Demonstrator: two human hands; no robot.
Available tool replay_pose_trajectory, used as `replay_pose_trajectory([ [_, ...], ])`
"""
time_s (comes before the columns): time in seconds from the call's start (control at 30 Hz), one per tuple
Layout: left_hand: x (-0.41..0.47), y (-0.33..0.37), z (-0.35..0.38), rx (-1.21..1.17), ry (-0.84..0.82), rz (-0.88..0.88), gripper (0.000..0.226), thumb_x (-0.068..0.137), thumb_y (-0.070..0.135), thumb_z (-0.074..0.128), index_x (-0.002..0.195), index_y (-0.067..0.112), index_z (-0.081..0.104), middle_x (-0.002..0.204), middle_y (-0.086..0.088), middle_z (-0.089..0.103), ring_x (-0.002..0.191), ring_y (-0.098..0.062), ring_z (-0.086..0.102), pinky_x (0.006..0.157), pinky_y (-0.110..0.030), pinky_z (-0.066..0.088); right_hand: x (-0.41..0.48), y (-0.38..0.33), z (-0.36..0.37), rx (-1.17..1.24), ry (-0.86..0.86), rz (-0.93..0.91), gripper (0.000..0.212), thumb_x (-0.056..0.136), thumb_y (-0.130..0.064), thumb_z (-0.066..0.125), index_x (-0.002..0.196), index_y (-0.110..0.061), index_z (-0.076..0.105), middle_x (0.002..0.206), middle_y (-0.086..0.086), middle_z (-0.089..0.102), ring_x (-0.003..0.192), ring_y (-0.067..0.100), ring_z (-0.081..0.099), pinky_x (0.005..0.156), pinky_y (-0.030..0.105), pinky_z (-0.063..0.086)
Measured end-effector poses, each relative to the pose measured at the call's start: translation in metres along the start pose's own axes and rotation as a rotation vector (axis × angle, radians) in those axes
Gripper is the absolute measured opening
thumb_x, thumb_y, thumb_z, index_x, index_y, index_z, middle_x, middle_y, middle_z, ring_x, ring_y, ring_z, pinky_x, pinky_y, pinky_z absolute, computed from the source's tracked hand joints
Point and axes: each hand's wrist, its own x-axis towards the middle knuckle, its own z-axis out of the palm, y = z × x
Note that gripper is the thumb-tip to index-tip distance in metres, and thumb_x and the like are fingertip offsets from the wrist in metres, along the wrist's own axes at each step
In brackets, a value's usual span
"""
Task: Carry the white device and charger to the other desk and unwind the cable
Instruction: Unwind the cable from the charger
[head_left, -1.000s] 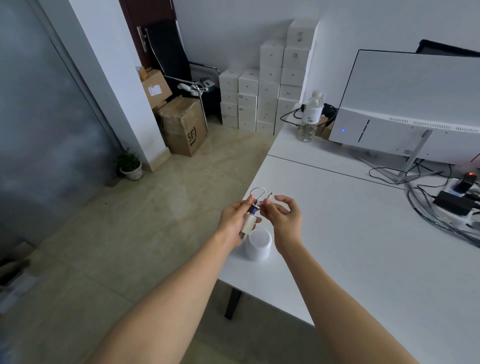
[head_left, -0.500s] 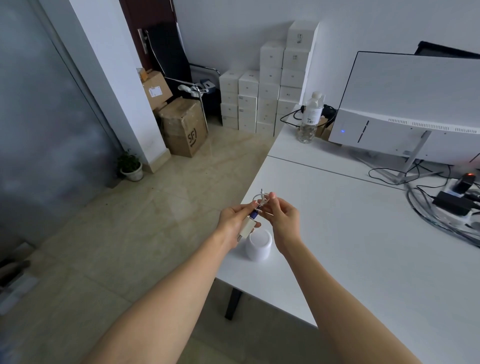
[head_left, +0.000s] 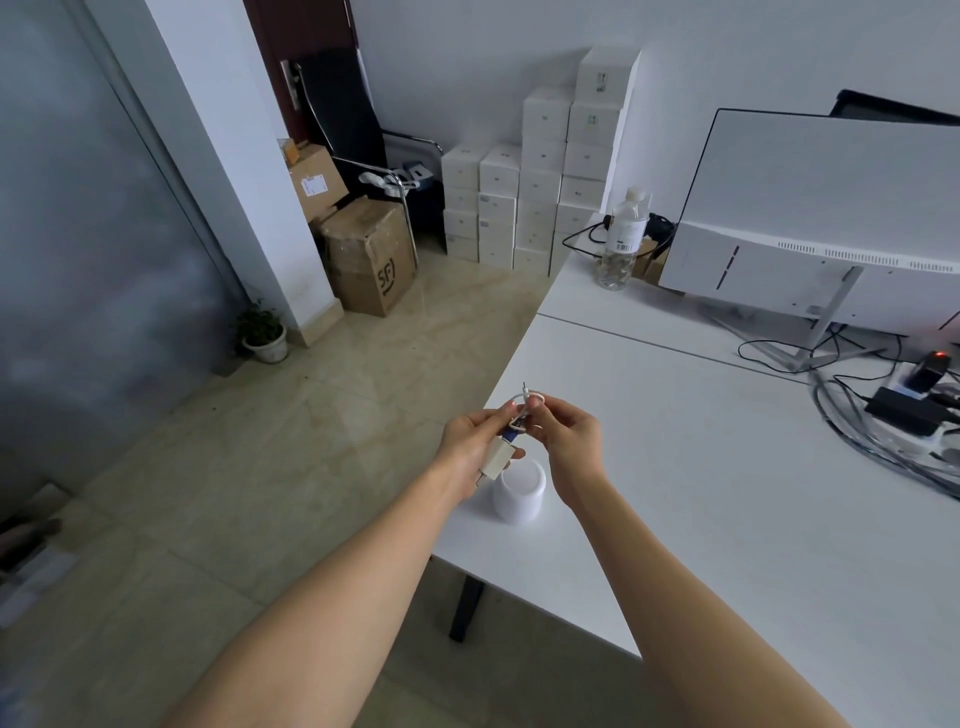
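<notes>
A round white device (head_left: 520, 493) stands on the white desk (head_left: 727, 467) near its left edge, just below my hands. My left hand (head_left: 475, 436) holds a cream charger block (head_left: 496, 458) with a blue plug at its top, tilted over the device. My right hand (head_left: 566, 434) pinches the thin white cable (head_left: 530, 401), which forms a small loop above the charger with its free metal tip pointing up. Both hands hover above the desk, close together.
A white monitor (head_left: 831, 218) stands at the back right, with a tangle of cables and a power strip (head_left: 914, 395) to its right. A clear water bottle (head_left: 621, 244) stands behind. On the floor are stacked white boxes (head_left: 540, 176), cardboard cartons (head_left: 371, 254) and a potted plant (head_left: 265, 332).
The cable loop has got smaller and the free tip now sticks up. My hands stayed together above the device, with my right fingers shifting on the cable.
</notes>
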Motion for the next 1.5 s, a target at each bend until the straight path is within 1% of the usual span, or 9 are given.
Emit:
replay_pose_trajectory([
  [0.27,0.000,0.006,-0.001,0.030,-0.003,-0.026,0.033,0.087,0.043,0.056,0.087,0.013,0.068,0.075,-0.002,0.067,0.043,-0.012,0.063,0.039,-0.015,0.041,0.002,0.001,0.000,-0.006,-0.087,0.018,0.018,0.091,-0.009,0.056,0.079,-0.008,0.070,0.071,0.002,0.069,0.071,0.020,0.065,0.082,0.034,0.052],
  [0.43,0.001,0.006,0.002,0.005,0.043,-0.023,0.033,0.085,0.042,0.060,0.078,0.012,0.069,0.061,0.000,0.067,0.039,-0.012,0.060,0.037,-0.014,0.040,-0.001,0.000,0.000,-0.005,-0.150,0.031,0.013,0.091,-0.011,0.057,0.084,-0.006,0.066,0.079,0.009,0.065,0.077,0.028,0.062,0.088,0.042,0.051],
  [0.63,0.003,0.004,0.006,0.009,0.072,0.021,0.043,0.087,0.040,0.059,0.096,-0.001,0.069,0.069,-0.007,0.067,0.041,-0.011,0.063,0.040,-0.017,0.045,-0.003,-0.008,0.001,-0.104,-0.125,-0.006,0.011,0.087,-0.010,0.063,0.077,-0.005,0.063,0.066,0.006,0.066,0.061,0.016,0.063,0.075,0.036,0.052],
  [0.83,0.001,0.003,0.010,-0.025,0.114,0.065,0.035,0.088,0.038,0.058,0.076,0.005,0.063,0.068,-0.010,0.064,0.041,-0.012,0.062,0.038,-0.017,0.044,-0.005,-0.010,0.005,-0.145,-0.095,-0.041,0.009,0.088,-0.011,0.062,0.080,-0.008,0.065,0.070,0.008,0.065,0.069,0.021,0.059,0.071,0.030,0.051],
  [0.9,0.002,0.002,0.012,-0.045,0.143,0.082,0.036,0.087,0.037,0.060,0.077,0.002,0.062,0.067,-0.011,0.064,0.043,-0.014,0.062,0.043,-0.020,0.048,-0.006,-0.011,0.006,-0.135,-0.072,-0.041,0.008,0.088,-0.013,0.063,0.083,-0.008,0.066,0.074,0.010,0.065,0.072,0.023,0.059,0.066,0.027,0.051],
  [1.03,0.002,0.001,0.015,-0.078,0.186,0.122,0.039,0.082,0.039,0.066,0.075,0.001,0.065,0.087,-0.023,0.071,0.069,-0.027,0.066,0.073,-0.039,0.056,-0.009,-0.012,0.009,-0.108,-0.066,-0.050,0.002,0.085,-0.014,0.067,0.083,-0.013,0.068,0.075,0.007,0.065,0.072,0.021,0.062,0.074,0.032,0.053],
  [1.13,0.002,0.001,0.017,-0.111,0.190,0.146,0.033,0.081,0.034,0.068,0.062,0.009,0.061,0.091,-0.028,0.070,0.074,-0.031,0.064,0.078,-0.045,0.055,-0.011,-0.012,0.011,-0.097,-0.042,-0.057,0.004,0.082,-0.008,0.069,0.084,-0.011,0.067,0.072,0.007,0.064,0.065,0.015,0.064,0.068,0.025,0.056],
  [1.3,0.000,0.002,0.019,-0.114,0.221,0.145,0.032,0.083,0.032,0.067,0.064,0.006,0.062,0.078,-0.020,0.069,0.063,-0.027,0.062,0.066,-0.035,0.054,-0.010,-0.014,0.009,-0.107,-0.041,-0.057,0.011,0.080,-0.007,0.071,0.091,-0.006,0.068,0.074,0.012,0.062,0.065,0.018,0.064,0.069,0.025,0.055],
  [1.5,0.002,0.001,0.020,-0.184,0.300,0.143,0.030,0.084,0.025,0.067,0.061,0.007,0.059,0.059,-0.005,0.062,0.047,-0.011,0.058,0.047,-0.016,0.048,-0.010,-0.010,0.009,-0.151,-0.065,-0.040,0.034,0.077,-0.004,0.073,0.106,-0.017,0.061,0.075,0.001,0.059,0.076,0.015,0.062,0.071,0.016,0.051],
])
